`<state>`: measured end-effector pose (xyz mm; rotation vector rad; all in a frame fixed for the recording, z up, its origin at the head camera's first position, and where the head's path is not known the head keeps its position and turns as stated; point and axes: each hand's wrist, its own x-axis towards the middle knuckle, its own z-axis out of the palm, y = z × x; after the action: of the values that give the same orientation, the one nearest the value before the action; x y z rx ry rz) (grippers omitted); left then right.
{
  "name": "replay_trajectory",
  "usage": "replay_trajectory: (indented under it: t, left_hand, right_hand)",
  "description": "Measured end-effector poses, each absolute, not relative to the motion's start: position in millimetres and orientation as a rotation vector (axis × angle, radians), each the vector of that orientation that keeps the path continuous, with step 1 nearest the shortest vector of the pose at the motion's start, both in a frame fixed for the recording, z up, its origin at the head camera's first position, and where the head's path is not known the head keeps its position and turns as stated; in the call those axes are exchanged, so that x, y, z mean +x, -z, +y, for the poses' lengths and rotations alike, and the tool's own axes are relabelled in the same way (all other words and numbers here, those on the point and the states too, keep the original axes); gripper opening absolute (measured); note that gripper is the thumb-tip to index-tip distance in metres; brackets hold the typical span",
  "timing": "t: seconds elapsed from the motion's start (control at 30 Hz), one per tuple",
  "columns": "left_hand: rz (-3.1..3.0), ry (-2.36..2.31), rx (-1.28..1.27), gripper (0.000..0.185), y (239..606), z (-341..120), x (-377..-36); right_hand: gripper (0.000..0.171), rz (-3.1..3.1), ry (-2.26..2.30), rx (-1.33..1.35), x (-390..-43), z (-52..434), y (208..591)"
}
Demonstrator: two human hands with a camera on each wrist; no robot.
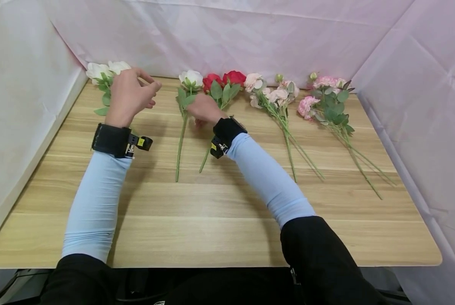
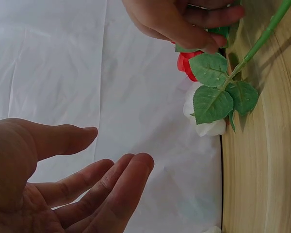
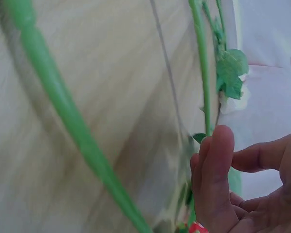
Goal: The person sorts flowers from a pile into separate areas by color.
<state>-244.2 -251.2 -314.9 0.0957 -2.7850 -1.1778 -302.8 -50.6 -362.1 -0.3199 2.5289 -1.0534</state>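
Black sleeves and pale blue forearm covers fill the lower frame of the head view, each wrist carrying a black strap. At upper left, the left hand (image 1: 130,96) hovers above the light wooden worktop (image 1: 227,212) with its fingers loose and spread, holding nothing, just beside a pair of white artificial roses (image 1: 106,70) lying near the white cloth backdrop (image 1: 250,34). Right of it, near the frame's upper centre, the right hand (image 1: 204,109) rests low on the worktop, its fingers curled about the leafy green stem of a red artificial rose (image 1: 224,79). Just left of that hand lies a single white rose on a long green stem (image 1: 190,79). Farther right lie a pale pink flower spray (image 1: 273,95) and a deeper pink carnation spray (image 1: 326,99), well apart from both hands.
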Motion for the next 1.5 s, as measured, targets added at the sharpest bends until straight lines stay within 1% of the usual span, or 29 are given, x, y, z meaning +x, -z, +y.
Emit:
replay_trajectory:
  t: [0.07,0.27,0.3,0.4,0.47,0.57,0.77,0.93,1.03,1.23,1.33,1.4,1.5]
  left_hand:
    - [-2.791,1.173,0.088,0.049,315.6,-250.3,-244.1]
    - [-2.822,1.154,0.056,0.050,316.5,-246.4,-243.5]
    - [-2.834,1.143,0.050,0.050,316.4,-246.0,-243.9]
    - [-2.880,1.120,0.035,0.048,315.7,-244.2,-245.0]
    - [-2.915,1.102,0.011,0.048,315.3,-242.1,-245.3]
    - [-2.941,1.118,-0.053,0.046,315.0,-236.5,-244.0]
    - [-2.966,1.055,-0.255,0.039,313.9,-217.8,-234.2]
    - [-2.952,1.003,-0.416,0.034,313.5,-202.1,-227.3]
    - [-2.939,0.979,-0.452,0.032,312.7,-196.0,-224.0]
    - [-2.926,0.958,-0.458,0.030,315.0,-193.3,-224.9]
    - [-2.937,1.046,-0.420,0.033,319.6,-199.0,-231.9]
    - [-2.952,1.111,-0.343,0.037,323.5,-207.9,-238.9]
    - [-2.976,1.096,-0.142,0.046,328.8,-231.8,-250.6]
  right_hand:
    - [0.027,2.531,1.065,-0.339,-301.1,-44.3,359.1]
    - [0.033,2.536,1.092,-0.458,-288.5,-19.7,349.8]
    - [0.031,2.526,1.100,-0.472,-284.8,-14.6,347.5]
    - [0.019,2.482,1.152,-0.480,-274.3,1.9,339.9]
    - [0.019,2.462,1.182,-0.461,-268.0,14.6,334.8]
    - [0.023,2.476,1.189,-0.446,-260.0,35.0,326.8]
    - [0.021,2.550,1.199,-0.449,-243.8,68.3,312.5]
    - [0.020,2.566,1.209,-0.440,-236.6,81.6,307.2]
    - [0.018,2.587,1.201,-0.457,-237.7,85.0,306.5]
    - [0.013,2.601,1.172,-0.458,-241.7,89.2,309.4]
    - [0.012,2.614,1.172,-0.459,-241.8,92.1,310.8]
    - [0.013,2.620,1.177,-0.450,-241.2,94.5,311.3]
    - [0.014,2.627,1.176,-0.432,-239.7,97.6,311.6]
